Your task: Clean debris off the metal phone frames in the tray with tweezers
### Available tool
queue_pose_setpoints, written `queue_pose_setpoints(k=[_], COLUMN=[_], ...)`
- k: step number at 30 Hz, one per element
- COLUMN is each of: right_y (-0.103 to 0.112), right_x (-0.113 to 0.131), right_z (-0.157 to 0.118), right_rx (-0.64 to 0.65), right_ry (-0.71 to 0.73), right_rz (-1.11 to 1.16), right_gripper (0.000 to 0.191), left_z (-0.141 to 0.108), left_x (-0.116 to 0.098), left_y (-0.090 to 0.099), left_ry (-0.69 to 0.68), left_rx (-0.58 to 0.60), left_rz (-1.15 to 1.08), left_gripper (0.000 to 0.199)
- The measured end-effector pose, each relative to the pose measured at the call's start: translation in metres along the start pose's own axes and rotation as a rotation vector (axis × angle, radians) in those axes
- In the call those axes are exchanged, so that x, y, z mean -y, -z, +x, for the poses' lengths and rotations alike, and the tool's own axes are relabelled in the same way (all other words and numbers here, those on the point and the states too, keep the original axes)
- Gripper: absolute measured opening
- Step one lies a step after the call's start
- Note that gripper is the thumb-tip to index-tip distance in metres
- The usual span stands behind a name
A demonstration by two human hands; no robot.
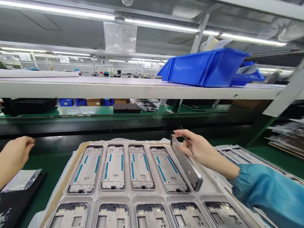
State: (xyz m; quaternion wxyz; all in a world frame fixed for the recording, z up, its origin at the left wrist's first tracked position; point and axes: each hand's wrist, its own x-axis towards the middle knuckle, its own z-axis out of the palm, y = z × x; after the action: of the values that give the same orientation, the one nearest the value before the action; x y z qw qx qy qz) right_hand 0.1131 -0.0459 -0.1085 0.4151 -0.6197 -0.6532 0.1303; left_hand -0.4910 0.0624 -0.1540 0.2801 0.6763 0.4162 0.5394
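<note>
My right hand [198, 147] grips a silver metal phone frame [187, 165], tilted on its edge just above the tray, and a pair of fine tweezers [186, 139] pokes out between its fingers. Below lies a formed tray [132, 194] holding rows of phone mid-frames: the far row [113, 167] has blue strips, and the near row [113, 221] is bare metal with cut-outs. My left hand [16, 154] hangs loosely curled over the green mat [55, 163], left of the tray, touching nothing visible.
A second tray of frames [233, 157] lies to the right, partly under my right sleeve. A black pad [17, 202] with a plastic bag [22, 180] sits at lower left. A shelf [117, 91] ahead carries blue plastic bins [205, 67]. Stacked trays [293, 142] stand at far right.
</note>
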Motion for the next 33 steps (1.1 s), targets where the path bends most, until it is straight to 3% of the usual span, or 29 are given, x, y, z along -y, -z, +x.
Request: queue_pose_setpoints(k=[2, 4, 8, 11, 14, 17, 21, 26, 30, 33], right_y=[-0.006, -0.016, -0.054, -0.094, -0.127, -0.141, -0.14, -0.134, -0.134, -0.133], right_x=[0.019, 0.043, 0.096, 0.116, 0.108, 0.083, 0.057, 0.058, 0.064, 0.066], right_z=[0.006, 0.009, 0.005, -0.002, -0.003, 0.003, 0.004, -0.006, -0.011, -0.012], right_rx=[0.053, 0.116, 0.263, 0.306, 0.263, 0.164, -0.011, -0.108, -0.197, -0.171], right_ry=[0.073, 0.136, 0.237, 0.352, 0.446, 0.476, 0.444, 0.565, 0.697, 0.747], right_rz=[-0.046, -0.089, -0.089, 0.013, 0.101, 0.11, 0.1, 0.052, 0.006, -0.012], right_gripper=[0.049, 0.044, 0.037, 0.027, 0.013, 0.021, 0.02, 0.019, 0.029, 0.027], left_z=[0.016, 0.023, 0.025, 0.019, 0.008, -0.005, -0.015, -0.009, -0.004, -0.006], left_x=[-0.037, -0.074, -0.134, -0.163, -0.17, -0.151, -0.12, -0.112, -0.109, -0.107], left_y=[-0.022, -0.058, -0.151, -0.213, -0.249, -0.263, -0.266, -0.268, -0.271, -0.273], left_ry=[0.092, 0.134, -0.127, -0.219, -0.197, -0.141, -0.051, 0.016, 0.087, 0.123], left_rx=[-0.011, -0.003, 0.046, 0.225, 0.325, 0.312, 0.273, 0.158, 0.194, 0.234], left_rz=[-0.084, -0.134, -0.12, -0.204, -0.315, -0.337, -0.334, -0.384, -0.429, -0.494], left_gripper=[0.024, 0.025, 0.018, 0.009, 0.011, 0.014, 0.013, 0.012, 0.014, 0.019])
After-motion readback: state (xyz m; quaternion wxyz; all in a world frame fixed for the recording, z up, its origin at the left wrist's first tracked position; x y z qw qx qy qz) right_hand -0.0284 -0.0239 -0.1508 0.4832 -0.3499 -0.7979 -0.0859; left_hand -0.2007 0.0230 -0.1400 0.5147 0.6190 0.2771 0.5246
